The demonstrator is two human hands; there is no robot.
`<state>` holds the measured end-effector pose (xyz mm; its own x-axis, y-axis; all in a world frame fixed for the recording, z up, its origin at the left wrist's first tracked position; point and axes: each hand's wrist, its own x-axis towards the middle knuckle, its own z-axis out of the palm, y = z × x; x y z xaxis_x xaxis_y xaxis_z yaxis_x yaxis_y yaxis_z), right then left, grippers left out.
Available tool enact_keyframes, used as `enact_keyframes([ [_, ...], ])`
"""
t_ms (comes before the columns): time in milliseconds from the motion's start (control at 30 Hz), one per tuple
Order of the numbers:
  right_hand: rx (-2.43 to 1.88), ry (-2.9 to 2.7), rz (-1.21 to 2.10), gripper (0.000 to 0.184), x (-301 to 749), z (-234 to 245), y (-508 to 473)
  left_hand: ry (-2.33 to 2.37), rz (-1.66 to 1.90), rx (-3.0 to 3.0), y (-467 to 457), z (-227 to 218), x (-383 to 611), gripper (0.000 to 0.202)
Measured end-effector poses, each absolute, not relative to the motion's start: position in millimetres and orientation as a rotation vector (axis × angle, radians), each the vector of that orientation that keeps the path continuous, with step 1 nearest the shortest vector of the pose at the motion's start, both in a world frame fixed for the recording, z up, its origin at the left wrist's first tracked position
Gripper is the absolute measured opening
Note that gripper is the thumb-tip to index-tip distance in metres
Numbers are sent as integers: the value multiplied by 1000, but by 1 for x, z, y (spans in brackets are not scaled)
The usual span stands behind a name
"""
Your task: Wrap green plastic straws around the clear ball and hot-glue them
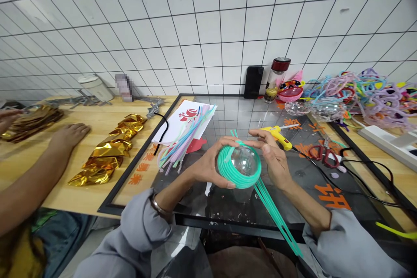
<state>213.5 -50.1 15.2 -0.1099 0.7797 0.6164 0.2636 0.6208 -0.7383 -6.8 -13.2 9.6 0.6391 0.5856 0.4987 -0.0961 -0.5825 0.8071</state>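
Observation:
A clear plastic ball [245, 161], ringed with several turns of green strips, is raised over the dark glass table top. My left hand [211, 165] grips its left side, thumb below and fingers over the top. At the upper right of the ball, my right hand [272, 158] has its fingers bent at the rim, near the strips; whether it pinches one I cannot make out. Loose ends of the green strips [276, 213] hang from the ball toward the front right edge. Just behind my right hand lies a yellow glue gun [282, 137].
Pastel strips [185, 139] lie on white paper [172, 117] at left. Red scissors [325, 156], black cables and a white power strip [391, 147] are at right, before tangled coloured strips [368, 95]. A co-worker's hand [73, 134] rests near gold foil [107, 152]. A bottle [275, 80] stands behind.

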Motion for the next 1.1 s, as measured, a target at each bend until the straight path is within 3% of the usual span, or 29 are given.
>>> enact_keyframes([
  [233,-810,-1707,561,43,213,18,-50,353,920,1999,-13,14,-7,86],
  [533,-1075,-1387,288,42,234,16,-28,543,813,2037,-5,16,-16,84],
  [700,-1169,-1216,170,26,261,8,-8,624,747,2048,-6,22,-16,80],
  [767,-1121,-1277,183,17,261,6,-7,647,728,2071,-8,26,-15,77],
  [1100,-754,-1981,0,28,219,15,-42,693,734,2252,-7,22,-12,80],
])
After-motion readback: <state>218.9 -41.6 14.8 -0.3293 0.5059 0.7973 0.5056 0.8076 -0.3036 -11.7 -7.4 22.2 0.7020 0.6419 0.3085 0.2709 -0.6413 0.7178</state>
